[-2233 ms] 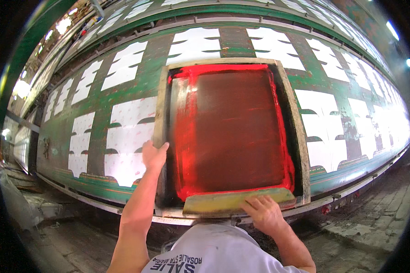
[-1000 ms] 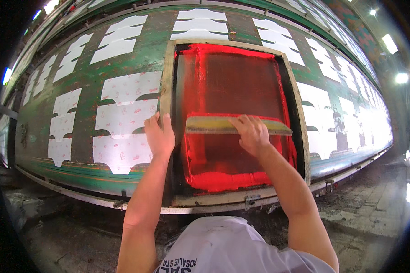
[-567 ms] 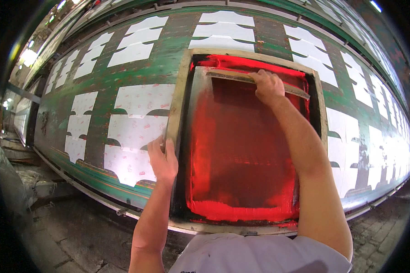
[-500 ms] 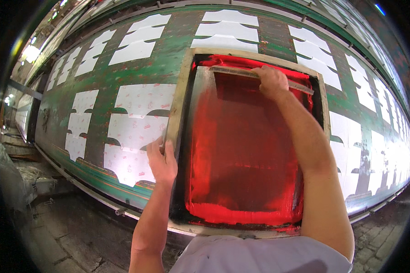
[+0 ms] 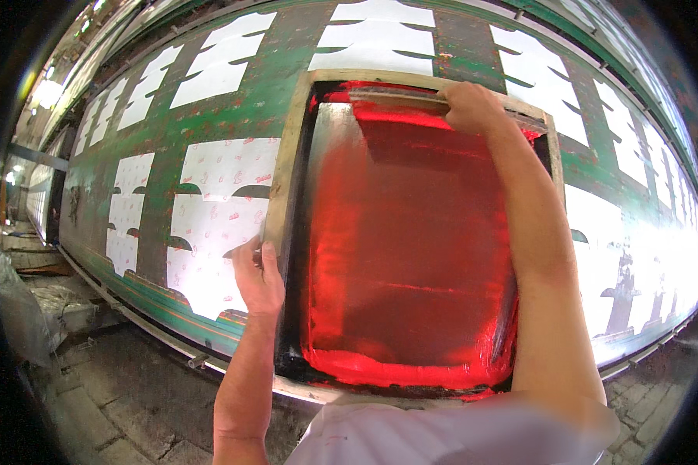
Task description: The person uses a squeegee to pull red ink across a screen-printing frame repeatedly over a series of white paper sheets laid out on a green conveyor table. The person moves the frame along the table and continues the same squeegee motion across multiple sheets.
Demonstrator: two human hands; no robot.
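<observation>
A wooden-framed printing screen [image 5: 285, 167] lies flat on a long green table [image 5: 252, 93], its mesh [image 5: 411, 256] coated with wet red ink. My right hand [image 5: 473, 107] is stretched to the far end of the screen and grips a long squeegee [image 5: 399, 99] lying across the mesh there. My left hand [image 5: 257, 273] rests on the frame's left rail near its near end, fingers curled over the edge. Red ink pools thickly along the near edge of the mesh.
White cut fabric pieces [image 5: 217, 182] are laid out in rows on the table on both sides of the screen. A rough paved floor [image 5: 116, 395] runs along the near table edge, with a crumpled plastic sheet [image 5: 19, 310] at the left.
My right hand pushed the squeegee from the near edge of the screen up to its far end. My left hand let go of the squeegee and moved to the frame's left rail.
</observation>
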